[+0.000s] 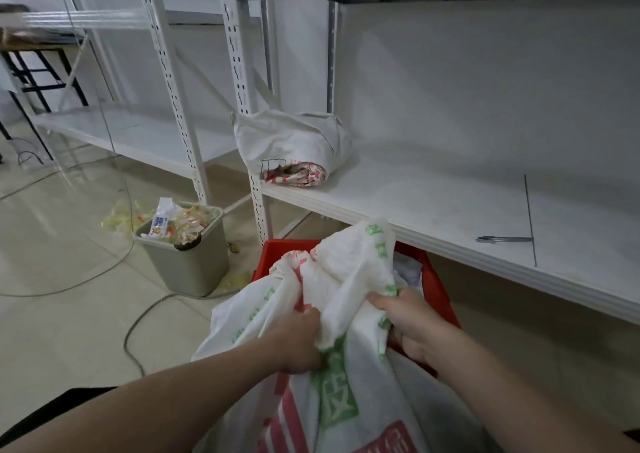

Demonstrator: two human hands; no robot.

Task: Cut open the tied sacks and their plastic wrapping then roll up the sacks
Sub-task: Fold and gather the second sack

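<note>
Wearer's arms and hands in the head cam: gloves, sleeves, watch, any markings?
Left hand and right hand are ungloved, with no rings, watch, wristbands or markings visible. No sleeves show anywhere up to the frame edge.

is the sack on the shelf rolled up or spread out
Rolled up: the sack lies on the shelf as a bundle, coiled red-printed end showing.

Your left hand (299, 343) and right hand (412, 328) were bare, as were your forearms (173, 400) at 7 and 5 o'clock.
</note>
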